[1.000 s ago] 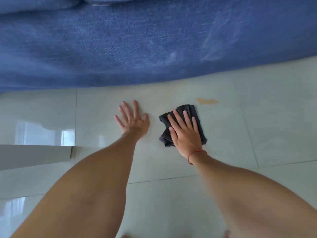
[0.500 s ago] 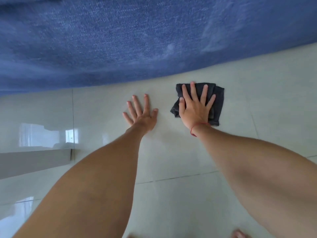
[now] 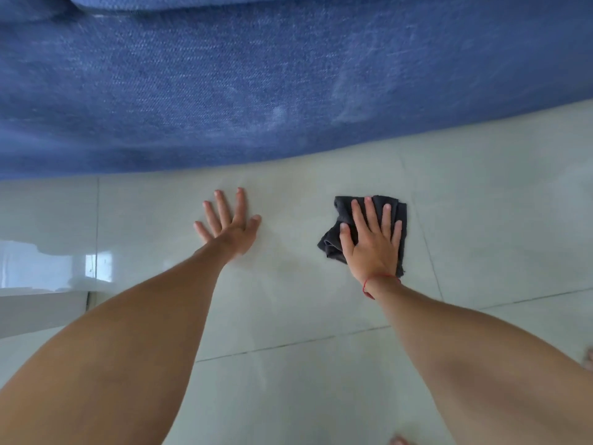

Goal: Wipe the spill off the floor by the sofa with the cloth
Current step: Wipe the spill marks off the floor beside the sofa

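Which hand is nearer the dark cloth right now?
Right. The right hand lies flat on the cloth, pressing it to the floor; the left hand rests on bare tile to its left, apart from it.

The right hand point(image 3: 372, 248) lies flat with spread fingers point(image 3: 369, 213) on a crumpled dark cloth point(image 3: 345, 205), pressing it to the pale tiled floor point(image 3: 497, 220) near the blue sofa point(image 3: 288, 85), which spans the far side. To the left, apart from the cloth, the left hand point(image 3: 229, 224) rests palm-down on bare tile. A red string point(image 3: 378, 279) circles the right wrist.
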Demonstrator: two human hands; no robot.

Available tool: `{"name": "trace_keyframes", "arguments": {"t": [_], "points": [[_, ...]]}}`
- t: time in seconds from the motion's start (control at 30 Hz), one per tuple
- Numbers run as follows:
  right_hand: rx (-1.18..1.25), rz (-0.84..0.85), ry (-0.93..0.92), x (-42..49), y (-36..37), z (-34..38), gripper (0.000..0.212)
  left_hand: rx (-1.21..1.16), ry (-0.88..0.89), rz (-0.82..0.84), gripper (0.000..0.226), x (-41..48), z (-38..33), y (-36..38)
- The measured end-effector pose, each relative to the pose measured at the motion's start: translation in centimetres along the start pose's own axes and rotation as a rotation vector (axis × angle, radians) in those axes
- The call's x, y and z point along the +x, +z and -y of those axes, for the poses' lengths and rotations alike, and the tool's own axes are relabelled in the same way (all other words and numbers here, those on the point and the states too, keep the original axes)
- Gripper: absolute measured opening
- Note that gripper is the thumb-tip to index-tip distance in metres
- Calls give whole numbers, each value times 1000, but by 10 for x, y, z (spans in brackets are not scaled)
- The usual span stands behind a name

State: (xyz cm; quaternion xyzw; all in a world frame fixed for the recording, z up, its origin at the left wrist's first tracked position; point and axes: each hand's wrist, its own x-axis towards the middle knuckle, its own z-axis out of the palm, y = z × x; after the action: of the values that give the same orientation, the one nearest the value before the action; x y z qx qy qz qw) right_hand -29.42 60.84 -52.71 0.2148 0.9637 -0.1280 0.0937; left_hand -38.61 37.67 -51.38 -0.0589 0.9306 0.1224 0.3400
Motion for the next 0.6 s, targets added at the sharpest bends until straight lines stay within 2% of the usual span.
{"name": "trace_keyframes", "arguments": {"t": [0.13, 0.33, 0.47, 0.6], "points": [[63, -24, 109, 44, -1, 35, 58, -2, 9, -7, 63, 2, 1, 2], [31, -34, -114, 55, 19, 103, 53, -10, -2, 4, 62, 7, 1, 4], [14, -6, -261, 27, 23, 98, 51, -25, -1, 12, 63, 6, 0, 2], [0, 16, -263, -16, 24, 64, 50, -32, 71, -54, 65, -4, 10, 2]]}}
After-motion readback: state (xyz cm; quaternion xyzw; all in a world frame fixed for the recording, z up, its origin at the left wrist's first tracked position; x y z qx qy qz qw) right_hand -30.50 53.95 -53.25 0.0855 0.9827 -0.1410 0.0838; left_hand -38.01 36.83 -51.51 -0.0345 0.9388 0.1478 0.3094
